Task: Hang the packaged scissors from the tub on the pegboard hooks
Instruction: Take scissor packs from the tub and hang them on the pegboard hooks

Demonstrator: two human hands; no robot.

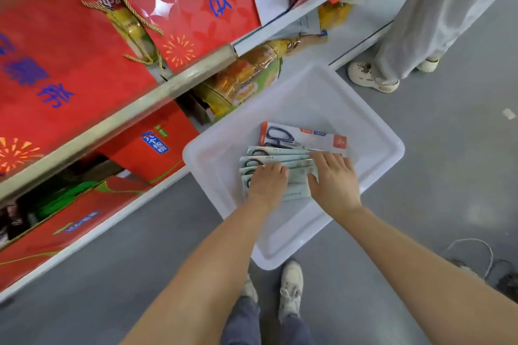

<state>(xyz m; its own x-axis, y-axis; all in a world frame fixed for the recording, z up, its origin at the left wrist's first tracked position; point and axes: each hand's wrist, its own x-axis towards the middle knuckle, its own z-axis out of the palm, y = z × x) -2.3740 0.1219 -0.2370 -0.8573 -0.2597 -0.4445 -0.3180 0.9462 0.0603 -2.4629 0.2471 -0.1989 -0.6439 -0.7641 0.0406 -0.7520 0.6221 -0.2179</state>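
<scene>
Store shelving with red gift boxes flanks a white tub on the grey floor. Inside the tub lie fanned packaged scissors. The left hand and right hand rest flat on the packs, fingers extended, gripping nothing.

White plastic tub on grey floor, shallow, rectangular; packaged scissors lying flat inside, fanned in overlapping pale green packs; one red-and-white pack at the far side.
</scene>
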